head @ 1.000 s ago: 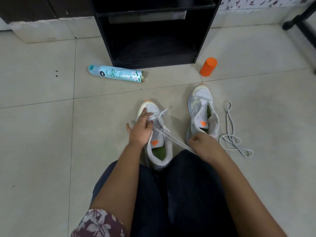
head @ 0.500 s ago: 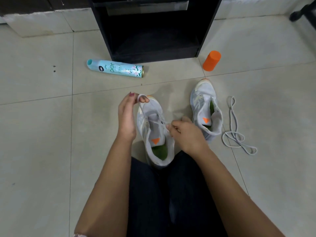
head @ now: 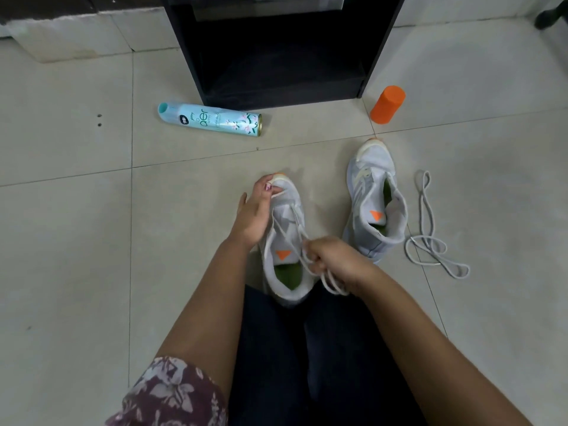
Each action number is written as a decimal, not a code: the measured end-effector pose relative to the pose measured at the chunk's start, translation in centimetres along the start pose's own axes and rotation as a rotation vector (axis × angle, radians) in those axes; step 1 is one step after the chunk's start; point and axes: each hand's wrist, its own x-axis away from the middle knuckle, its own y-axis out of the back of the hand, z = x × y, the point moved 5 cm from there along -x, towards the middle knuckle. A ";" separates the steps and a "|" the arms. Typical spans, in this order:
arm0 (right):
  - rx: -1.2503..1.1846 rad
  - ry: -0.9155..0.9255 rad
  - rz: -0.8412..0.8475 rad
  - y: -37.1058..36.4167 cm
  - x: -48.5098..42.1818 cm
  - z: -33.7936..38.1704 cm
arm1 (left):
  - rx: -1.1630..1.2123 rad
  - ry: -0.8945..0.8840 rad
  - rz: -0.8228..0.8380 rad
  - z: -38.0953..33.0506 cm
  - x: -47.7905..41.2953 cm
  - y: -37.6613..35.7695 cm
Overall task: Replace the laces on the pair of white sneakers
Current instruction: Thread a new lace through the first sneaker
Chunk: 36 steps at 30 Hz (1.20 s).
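- My left hand (head: 255,210) is at the toe of the near sneaker (head: 289,196), with thumb and forefinger pinched on the end of the lace (head: 328,286). The tip itself is too small to make out.
- My right hand (head: 335,261) is beside that sneaker's collar, fingers curled tight round a bunch of the same lace. Loops hang out below the fist, and my fingertips are tucked out of sight.
- Strands run over the tongue between my two hands. I cannot tell which eyelets they pass through.
- The near sneaker stands mid-floor with its toe pointing away. Its heel is against my dark trousers (head: 307,348), which hide the back of it.
- The far sneaker (head: 373,192) stands just to the right, apart from the first one, and its outer side is hidden.
- The loose lace (head: 428,239) lies on the floor (head: 92,241) right of that sneaker. I cannot tell whether it touches the heel.
- The black cabinet (head: 276,50) at the floor's far edge is cut off at the top, and its inside is too dark to read. A dark object (head: 550,16) at the top right corner is also cut off.
- The spray can (head: 212,119) lies on its side near the cabinet's left front corner. The orange container (head: 388,104) stands by its right corner. Both are well apart from the sneakers.
- Open tiles run wide to the left of my left arm and to the right beyond the loose lace.
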 end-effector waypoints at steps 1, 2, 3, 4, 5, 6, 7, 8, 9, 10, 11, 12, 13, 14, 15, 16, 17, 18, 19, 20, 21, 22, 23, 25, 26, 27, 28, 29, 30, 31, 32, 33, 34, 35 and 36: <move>0.042 -0.043 0.096 -0.3 0.9 -0.2 | -0.001 -0.013 -0.012 -0.8 0.4 -0.1; 0.060 -0.062 0.181 -0.7 1.6 -0.3 | 0.005 -0.029 -0.021 -1.2 0.6 -0.1; 0.065 -0.063 0.245 -1.1 2.2 -0.3 | 0.011 -0.034 -0.030 -1.3 0.6 -0.1; 0.066 -0.047 0.278 -1.4 2.7 -0.3 | 0.005 -0.030 -0.033 -1.2 0.7 -0.3; 0.059 -0.027 0.297 -1.6 3.1 -0.1 | 0.009 -0.002 -0.036 -0.6 0.6 -0.2; 0.043 -0.019 0.306 -1.5 3.4 -0.1 | 0.007 0.020 -0.044 -0.2 0.5 -0.2; 0.031 -0.016 0.307 -1.3 3.6 0.0 | 0.009 0.031 -0.057 0.0 0.5 -0.1; 0.043 -0.013 0.302 -1.0 3.7 0.0 | 0.011 0.042 -0.058 0.0 0.5 -0.1; 0.099 -0.002 0.288 -0.8 3.8 0.1 | 0.013 0.045 -0.041 -0.4 0.7 -0.1; 0.201 0.013 0.272 -0.7 3.7 0.1 | 0.002 0.042 -0.023 -0.9 0.9 -0.1; 0.300 0.020 0.257 -0.9 3.7 0.1 | -0.009 0.043 -0.006 -1.4 1.2 -0.3; 0.385 0.032 0.226 -1.0 3.7 0.0 | -0.019 0.029 0.009 -1.7 1.6 -0.5; 0.469 0.053 0.159 -1.1 3.8 0.1 | -0.023 0.016 0.011 -1.9 1.9 -0.5; 0.568 0.089 0.050 -0.9 3.8 0.3 | -0.010 0.008 -0.012 -2.1 2.3 -0.4; 0.678 0.132 -0.091 -0.4 4.1 0.7 | 0.020 0.007 -0.045 -2.1 2.8 -0.1; 0.778 0.167 -0.233 0.3 4.3 1.2 | 0.044 0.006 -0.075 -2.0 3.1 0.2; 0.842 0.188 -0.347 0.9 4.6 1.6 | 0.050 0.017 -0.098 -2.0 3.8 0.4; 0.869 0.211 -0.439 1.5 4.8 2.0 | 0.038 0.029 -0.115 -1.9 4.4 0.7; 0.875 0.239 -0.514 2.0 4.9 2.2 | 0.024 0.047 -0.129 -2.0 5.1 0.9; 0.874 0.264 -0.559 2.4 4.9 2.3 | 0.006 0.062 -0.149 -2.1 5.8 1.1; 0.858 0.266 -0.565 2.7 4.8 2.3 | -0.014 0.064 -0.181 -2.3 6.5 1.4; 0.800 0.259 -0.534 2.8 4.6 2.1 | -0.021 0.052 -0.216 -2.8 7.4 1.8; 0.686 0.251 -0.480 2.7 4.4 1.9 | 0.002 0.039 -0.236 -3.3 8.1 2.1; 0.307 0.256 -0.334 1.8 4.8 1.9 | 0.132 -0.008 -0.210 -5.6 10.1 2.3; 0.097 0.275 -0.268 1.3 5.2 2.2 | 0.209 -0.041 -0.179 -7.0 11.2 2.3; -0.082 0.310 -0.207 0.7 5.8 2.7 | 0.270 -0.080 -0.159 -8.5 12.4 2.4; -0.207 0.360 -0.154 0.3 6.7 3.7 | 0.313 -0.123 -0.153 -10.4 13.6 2.7; -0.295 0.407 -0.101 0.0 7.3 4.8 | 0.343 -0.156 -0.154 -12.0 14.5 2.9; -0.346 0.454 -0.059 -0.1 8.0 5.9 | 0.366 -0.182 -0.165 -13.4 15.1 3.2; -0.370 0.520 -0.027 -0.2 9.0 7.2 | 0.383 -0.223 -0.193 -15.0 15.9 3.6; -0.358 0.592 -0.009 -0.3 10.2 8.6 | 0.396 -0.266 -0.232 -16.7 16.8 4.2; -0.340 0.651 0.001 -0.4 11.3 9.7 | 0.410 -0.288 -0.266 -17.8 17.4 4.7; -0.309 0.714 -0.009 -0.4 12.3 10.8 | 0.423 -0.312 -0.298 -19.1 17.8 5.3; -0.288 0.760 -0.028 -0.6 13.0 11.5 | 0.432 -0.324 -0.322 -19.9 18.1 5.6; -0.276 0.791 -0.052 -0.6 13.6 12.1 | 0.436 -0.329 -0.335 -20.6 18.3 6.0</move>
